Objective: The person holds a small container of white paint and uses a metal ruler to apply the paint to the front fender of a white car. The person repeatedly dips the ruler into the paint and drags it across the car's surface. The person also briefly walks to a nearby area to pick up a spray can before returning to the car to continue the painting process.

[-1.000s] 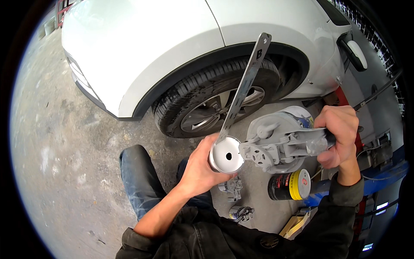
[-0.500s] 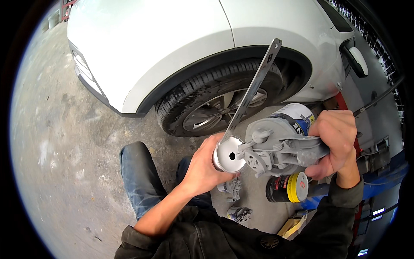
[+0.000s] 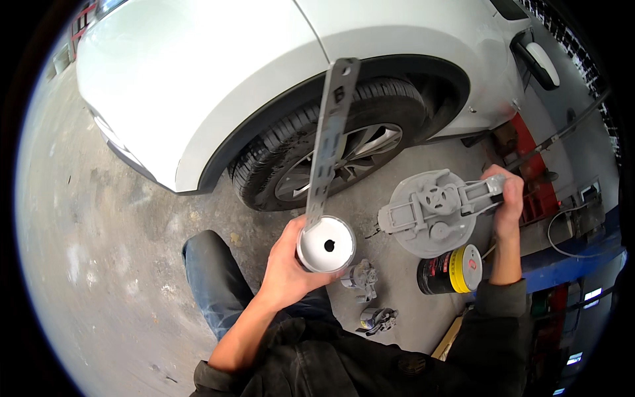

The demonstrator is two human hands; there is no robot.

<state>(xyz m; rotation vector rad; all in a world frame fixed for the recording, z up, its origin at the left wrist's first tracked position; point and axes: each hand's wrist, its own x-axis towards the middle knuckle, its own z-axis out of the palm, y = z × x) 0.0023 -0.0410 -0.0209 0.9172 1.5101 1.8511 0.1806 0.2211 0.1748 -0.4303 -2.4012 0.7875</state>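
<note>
My left hand (image 3: 287,270) is wrapped round a white cup (image 3: 340,229) with a small dark spot inside at its bottom. A long flat metal mixing stick (image 3: 323,152) with slots stands in the cup, leaning against its rim and rising in front of the wheel. To the right, my right hand (image 3: 508,202) grips the handle of a paint can's grey pouring lid (image 3: 440,231). The lid faces up, apart from the cup, and hides the can's body below. Whether any paint is at its spout I cannot tell.
A white car (image 3: 218,73) with its front wheel (image 3: 264,159) stands just ahead. A black can with a yellow band (image 3: 458,271) is below the pouring lid. Two smaller lidded cans (image 3: 360,281) (image 3: 378,320) stand on the concrete floor (image 3: 119,264) by my legs. Red and blue equipment (image 3: 569,258) lines the right.
The paint can, tilted over the cup before, is now upright and farther right, away from it. My left hand and cup moved slightly left, and the mixing stick swung more upright.
</note>
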